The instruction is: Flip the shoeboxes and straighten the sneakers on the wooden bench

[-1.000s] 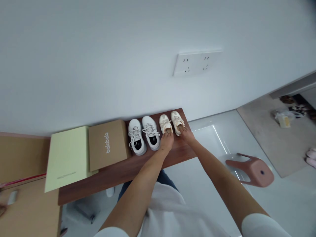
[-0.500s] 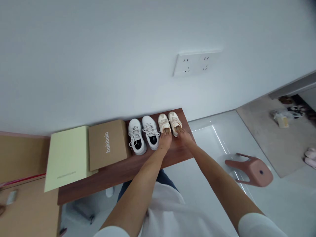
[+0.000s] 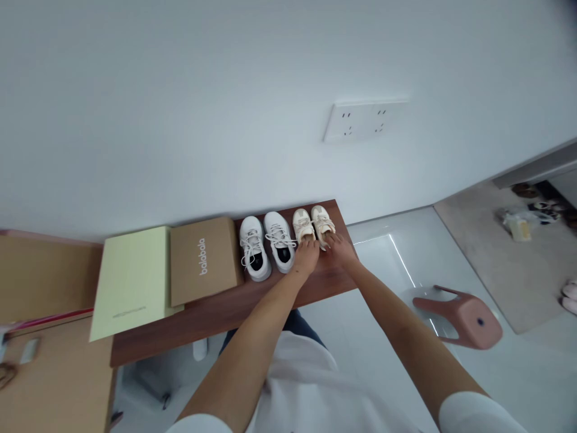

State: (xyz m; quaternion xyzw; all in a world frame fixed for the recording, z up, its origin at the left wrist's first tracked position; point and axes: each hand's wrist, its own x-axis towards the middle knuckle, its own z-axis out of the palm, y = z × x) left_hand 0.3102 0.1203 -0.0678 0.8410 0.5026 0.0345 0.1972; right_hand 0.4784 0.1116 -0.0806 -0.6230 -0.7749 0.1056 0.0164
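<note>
A pair of small cream sneakers stands at the right end of a brown wooden shelf (image 3: 270,307), toes toward the wall. My left hand (image 3: 307,255) grips the heel of the left cream sneaker (image 3: 303,222), with its fingertips in the opening. At the heel of the right cream sneaker (image 3: 323,220), my right hand (image 3: 339,249) has its fingers hooked into the shoe. Just left of them sit two larger white sneakers, one white sneaker (image 3: 252,231) beside the other white sneaker (image 3: 276,225), with loose laces and black insoles.
A brown shoebox (image 3: 198,258) and a pale yellow box (image 3: 130,282) occupy the shelf's left part. Large cardboard boxes (image 3: 67,373) stand farther left. A pink stool (image 3: 478,325) is on the floor at right. The wall behind carries a socket plate (image 3: 365,120).
Both cream sneakers have shifted slightly left, toward the white pair, and sit a little closer together. My hands have stayed at their heels. The view has tilted slightly.
</note>
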